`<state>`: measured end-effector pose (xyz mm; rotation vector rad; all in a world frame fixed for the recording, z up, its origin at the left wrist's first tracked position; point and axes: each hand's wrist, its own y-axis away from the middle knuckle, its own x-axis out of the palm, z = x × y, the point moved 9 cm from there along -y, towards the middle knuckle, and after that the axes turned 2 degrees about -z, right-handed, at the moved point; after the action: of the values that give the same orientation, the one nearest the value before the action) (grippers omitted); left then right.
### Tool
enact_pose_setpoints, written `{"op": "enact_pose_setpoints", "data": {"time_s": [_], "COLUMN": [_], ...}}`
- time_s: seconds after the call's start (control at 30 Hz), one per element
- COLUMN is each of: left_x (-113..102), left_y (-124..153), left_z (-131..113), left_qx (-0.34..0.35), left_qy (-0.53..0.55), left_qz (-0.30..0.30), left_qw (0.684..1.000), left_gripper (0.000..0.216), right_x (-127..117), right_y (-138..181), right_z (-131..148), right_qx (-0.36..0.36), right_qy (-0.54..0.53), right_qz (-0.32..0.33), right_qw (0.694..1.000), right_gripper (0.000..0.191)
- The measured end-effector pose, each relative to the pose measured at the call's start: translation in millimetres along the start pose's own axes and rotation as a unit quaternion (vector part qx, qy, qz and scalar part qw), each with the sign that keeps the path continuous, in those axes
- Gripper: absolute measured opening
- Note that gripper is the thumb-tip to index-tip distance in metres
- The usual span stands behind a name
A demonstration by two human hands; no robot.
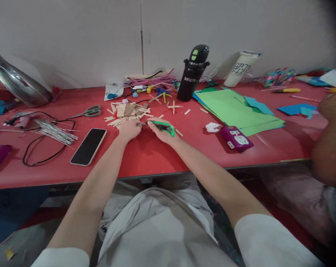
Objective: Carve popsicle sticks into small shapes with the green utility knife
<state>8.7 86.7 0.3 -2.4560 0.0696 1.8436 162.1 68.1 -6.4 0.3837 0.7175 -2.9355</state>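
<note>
My right hand (159, 132) is closed around a green-and-black box cutter (168, 128), whose narrow tip points left towards my other hand. Just left of that tip, my left hand (129, 129) has its fingers pinched together low over the table. Whatever sits between those fingertips is too small to make out. Directly behind my left hand lies a heap of wooden craft sticks (127, 111), some cut short. A few loose sticks, among them a crossed pair (173, 106), lie to the right of the heap.
On the red table (156, 159) are a phone (89, 147), scissors (91, 111), metal wires (56, 131), a black bottle (192, 76), green paper (229, 105), crumpled tissue (212, 127) and a purple packet (236, 138). Another person's arm (329, 144) rests at the right edge.
</note>
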Motion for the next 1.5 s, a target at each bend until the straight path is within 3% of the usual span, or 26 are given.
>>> {"op": "enact_pose_setpoints", "data": {"time_s": [0.67,1.0,1.5], "left_x": [-1.6,-3.0,-0.2], "left_y": [1.9,1.9,0.5], "left_z": [-0.4,-1.7,-0.8], "left_qx": [-0.014,-0.018,-0.005], "left_qy": [-0.002,-0.002,-0.006], "left_qz": [0.004,0.004,0.009], "left_qw": [1.0,1.0,1.0], "left_gripper": [0.037,0.039,0.034], "right_x": [0.6,5.1,-0.1], "right_y": [0.8,0.2,0.9], "right_z": [3.5,2.7,4.9], "right_qx": [-0.021,-0.036,-0.017], "right_qy": [0.019,0.031,0.017], "right_qz": [0.005,0.037,0.002], "right_qw": [1.0,0.998,1.0], "right_gripper": [0.048,0.041,0.057]}}
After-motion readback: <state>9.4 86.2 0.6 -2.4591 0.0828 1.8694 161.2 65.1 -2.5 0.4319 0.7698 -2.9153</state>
